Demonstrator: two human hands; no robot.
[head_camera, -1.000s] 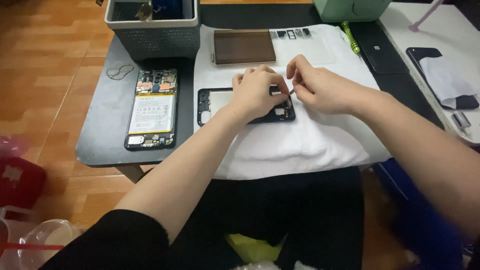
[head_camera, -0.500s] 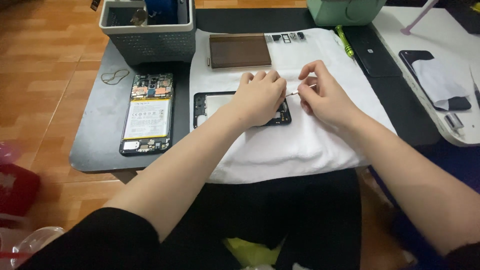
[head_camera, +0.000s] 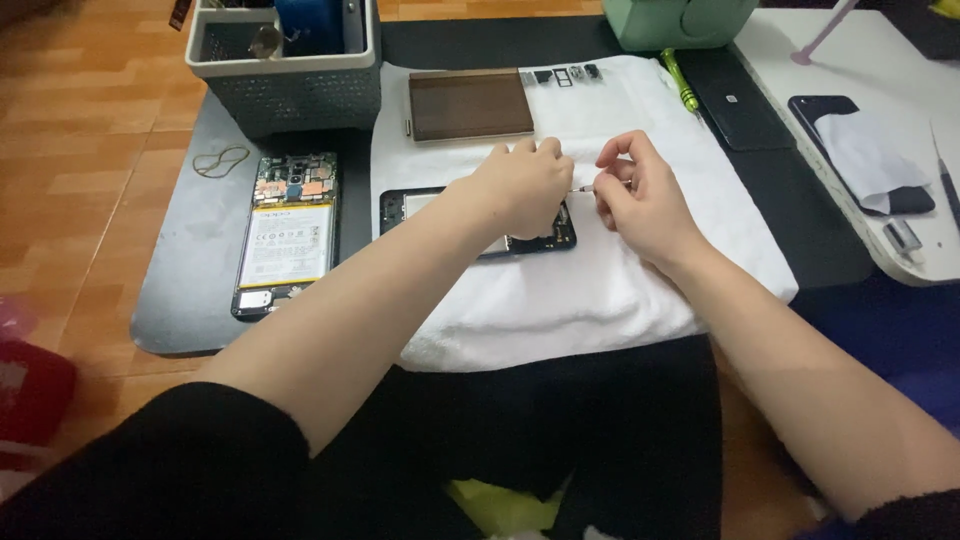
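A black phone frame (head_camera: 400, 208) lies on a white towel (head_camera: 600, 290) spread over a dark mat. My left hand (head_camera: 525, 185) rests on top of the frame's right half and covers most of it. Just to its right, my right hand (head_camera: 640, 200) pinches a thin metal tool (head_camera: 583, 188) whose tip points left at the frame's right edge. An opened phone (head_camera: 288, 235), battery and circuit board showing, lies on the mat to the left of the towel.
A brown rectangular plate (head_camera: 470, 103) and several small parts (head_camera: 560, 75) sit at the towel's far edge. A grey basket (head_camera: 285, 60) stands at back left. A green screwdriver (head_camera: 682, 85), a black phone (head_camera: 735, 110) and a white side table (head_camera: 880, 90) with another phone (head_camera: 860, 150) lie to the right.
My right hand drew back a little to the right of the frame, now pinching the thin tool. My left hand stays on the frame. The view shifted slightly.
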